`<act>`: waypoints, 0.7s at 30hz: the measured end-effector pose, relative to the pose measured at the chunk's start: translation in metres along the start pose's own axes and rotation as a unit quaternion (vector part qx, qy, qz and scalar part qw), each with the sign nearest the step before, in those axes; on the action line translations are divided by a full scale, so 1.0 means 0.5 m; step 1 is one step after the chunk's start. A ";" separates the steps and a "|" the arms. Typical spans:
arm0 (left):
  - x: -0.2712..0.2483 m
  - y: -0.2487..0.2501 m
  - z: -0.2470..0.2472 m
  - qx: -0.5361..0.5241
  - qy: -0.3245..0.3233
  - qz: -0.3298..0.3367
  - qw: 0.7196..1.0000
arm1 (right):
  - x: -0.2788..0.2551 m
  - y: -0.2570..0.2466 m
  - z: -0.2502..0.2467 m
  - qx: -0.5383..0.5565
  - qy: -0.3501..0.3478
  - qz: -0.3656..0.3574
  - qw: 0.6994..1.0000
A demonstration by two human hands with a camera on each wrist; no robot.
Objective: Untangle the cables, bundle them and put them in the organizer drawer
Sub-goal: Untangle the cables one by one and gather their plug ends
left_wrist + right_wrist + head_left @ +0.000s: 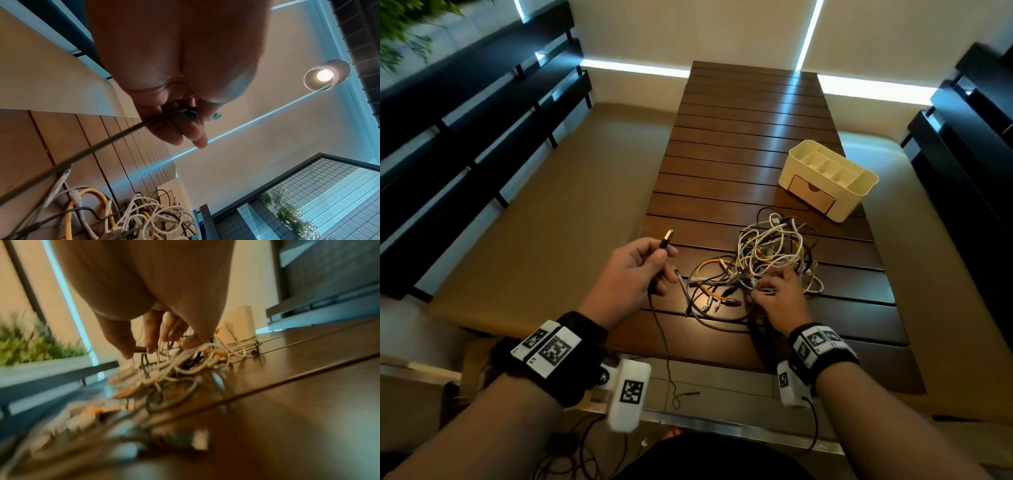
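Observation:
A tangle of white, orange and dark cables point(763, 260) lies on the slatted wooden table point(750, 130). My left hand point(662, 255) is raised left of the tangle and grips a dark cable point(659, 329) just below its USB plug point(666, 238); that cable hangs down over the table's near edge. In the left wrist view the fingers point(185, 126) curl round this cable point(102, 146). My right hand point(765, 284) sits on the tangle's near side. There its thumb and forefinger pinch a small dark plug point(141, 350). The cream organizer point(859, 192) stands behind the tangle, its drawer point(812, 194) closed.
Beige cushioned seating point(544, 219) flanks the table on both sides, with dark slatted bench backs point(465, 137) beyond. The table's near edge point(722, 370) is close to my wrists. A planter with green plants point(30, 344) stands off to the left.

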State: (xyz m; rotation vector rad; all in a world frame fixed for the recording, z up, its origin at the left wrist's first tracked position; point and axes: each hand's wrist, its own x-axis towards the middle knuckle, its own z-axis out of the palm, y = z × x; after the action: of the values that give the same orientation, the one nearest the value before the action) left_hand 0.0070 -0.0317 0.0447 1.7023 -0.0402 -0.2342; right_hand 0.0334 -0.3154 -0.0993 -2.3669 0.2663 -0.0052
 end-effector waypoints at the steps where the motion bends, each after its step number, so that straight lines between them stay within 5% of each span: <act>1: 0.003 0.001 0.004 -0.005 -0.001 -0.002 1.000 | -0.006 -0.011 -0.017 0.059 -0.005 0.014 0.998; 4: 0.012 0.007 0.024 -0.019 -0.007 -0.002 1.000 | -0.019 -0.047 -0.077 0.160 -0.012 0.036 0.986; 9: 0.026 0.029 0.070 -0.041 -0.028 0.009 0.999 | -0.022 -0.108 -0.160 0.070 0.033 -0.034 0.996; 16: 0.034 0.033 0.100 -0.053 -0.028 0.001 0.998 | -0.005 -0.190 -0.263 0.221 0.210 -0.094 0.948; 21: 0.033 0.029 0.110 -0.051 -0.026 0.014 0.998 | -0.006 -0.167 -0.222 0.270 0.081 0.008 0.959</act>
State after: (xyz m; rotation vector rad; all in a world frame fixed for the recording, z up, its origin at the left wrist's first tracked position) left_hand 0.0150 -0.0902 0.0498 1.5932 -0.0886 -0.2556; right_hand 0.0373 -0.3322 0.0387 -1.8198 0.3176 -0.2356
